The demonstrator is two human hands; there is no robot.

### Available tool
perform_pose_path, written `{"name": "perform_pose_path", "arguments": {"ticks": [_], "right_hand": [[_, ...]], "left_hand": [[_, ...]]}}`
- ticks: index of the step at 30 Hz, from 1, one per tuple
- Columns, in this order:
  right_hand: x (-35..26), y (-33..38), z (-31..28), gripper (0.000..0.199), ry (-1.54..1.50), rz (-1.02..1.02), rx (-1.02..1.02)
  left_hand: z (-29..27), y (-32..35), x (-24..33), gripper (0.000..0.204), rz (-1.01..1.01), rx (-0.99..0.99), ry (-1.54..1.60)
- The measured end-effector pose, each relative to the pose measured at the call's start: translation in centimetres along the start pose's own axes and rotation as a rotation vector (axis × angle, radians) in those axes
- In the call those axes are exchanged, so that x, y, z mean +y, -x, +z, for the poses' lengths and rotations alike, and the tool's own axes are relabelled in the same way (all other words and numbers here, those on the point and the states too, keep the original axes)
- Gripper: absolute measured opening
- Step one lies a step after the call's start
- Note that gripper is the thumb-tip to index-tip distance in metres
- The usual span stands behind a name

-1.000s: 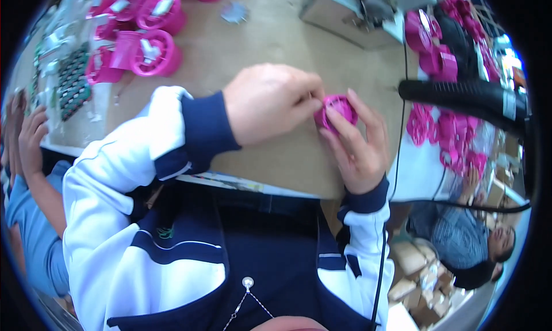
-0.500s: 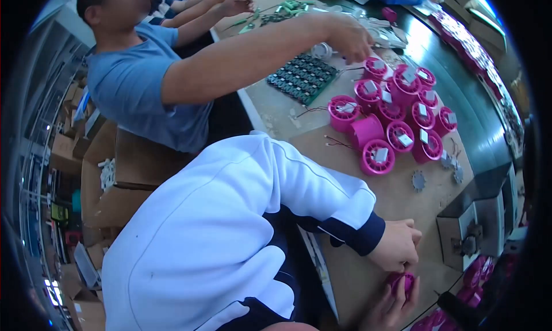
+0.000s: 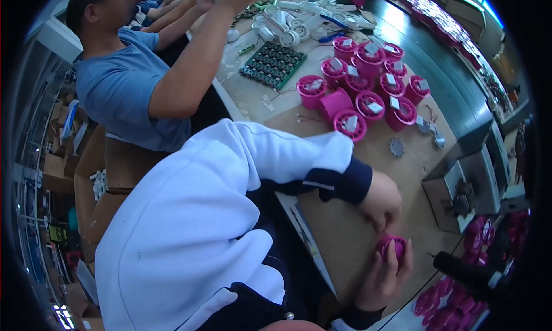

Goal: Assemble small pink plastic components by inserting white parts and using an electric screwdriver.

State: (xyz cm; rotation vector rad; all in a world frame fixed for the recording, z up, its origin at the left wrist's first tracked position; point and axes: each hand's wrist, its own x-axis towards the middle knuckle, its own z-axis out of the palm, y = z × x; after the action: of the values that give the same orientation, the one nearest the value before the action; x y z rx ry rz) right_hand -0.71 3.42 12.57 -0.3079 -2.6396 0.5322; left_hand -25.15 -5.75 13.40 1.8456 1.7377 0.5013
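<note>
My right hand (image 3: 386,280) cups a small round pink plastic part (image 3: 395,246) from below, just above the brown worktable (image 3: 339,233). My left hand (image 3: 380,200), at the end of a white sleeve with a dark cuff, comes down on the part's top and pinches it with its fingertips. Both hands sit at the lower right of the view. The fingers hide most of the part.
A cluster of pink round housings (image 3: 368,95) stands mid-table, with a green circuit-board tray (image 3: 273,64) and white parts (image 3: 287,23) beyond. A grey machine box (image 3: 466,187), a black tool (image 3: 466,273) and more pink parts (image 3: 443,302) are at right. A co-worker in blue (image 3: 126,84) sits at left.
The view has swung to the left, bringing the co-worker and far table into sight. My hands now sit at the lower right, still together on the pink part.
</note>
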Motion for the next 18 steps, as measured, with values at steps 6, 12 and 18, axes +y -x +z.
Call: {"name": "perform_pose_path", "arguments": {"ticks": [6, 12, 18], "right_hand": [[-1.1, -1.0, 0.9, 0.049, -0.095, -0.025, 0.073], [-1.2, -0.8, 0.3, 0.055, -0.093, -0.043, 0.117], [-0.4, -0.2, 1.0, 0.056, -0.115, -0.054, 0.143]], "left_hand": [[-8.7, 3.7, 0.8, 0.023, -0.170, -0.002, -0.209], [-13.3, -6.5, -6.2, 0.029, -0.078, 0.329, -0.306], [-11.6, -12.8, -10.8, 0.028, -0.116, 0.237, -0.706]]}}
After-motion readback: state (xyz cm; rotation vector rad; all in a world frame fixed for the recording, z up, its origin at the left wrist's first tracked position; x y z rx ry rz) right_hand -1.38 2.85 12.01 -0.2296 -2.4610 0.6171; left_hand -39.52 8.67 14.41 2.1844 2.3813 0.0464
